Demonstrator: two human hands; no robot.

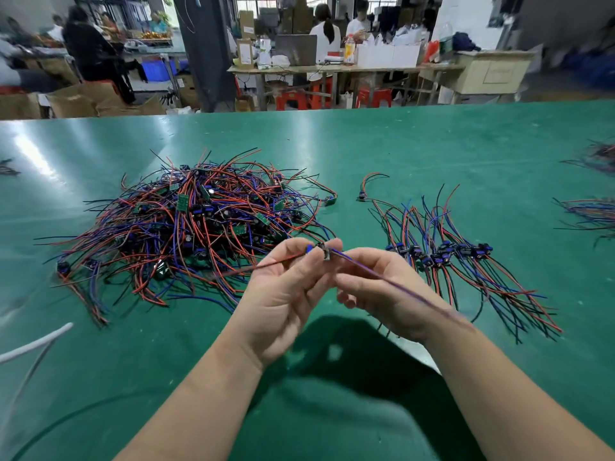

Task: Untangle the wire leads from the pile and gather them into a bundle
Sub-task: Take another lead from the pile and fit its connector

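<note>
A big tangled pile (196, 224) of red, blue and black wire leads with small green boards lies on the green table, left of centre. To the right lies a tidier row of sorted leads (466, 261), their boards side by side. My left hand (283, 294) pinches one small board with leads (322, 250) in the air above the table's near part; its red and black wires trail left. My right hand (379, 287) hovers beside the board, fingers curled, with the blue wires running across it to the right, blurred.
One stray lead (366, 188) lies between pile and row. More wire bundles (589, 214) sit at the right edge. A white cable (36, 344) crosses the near left. The table's far edge (299, 111) borders a workshop with people, benches and red stools.
</note>
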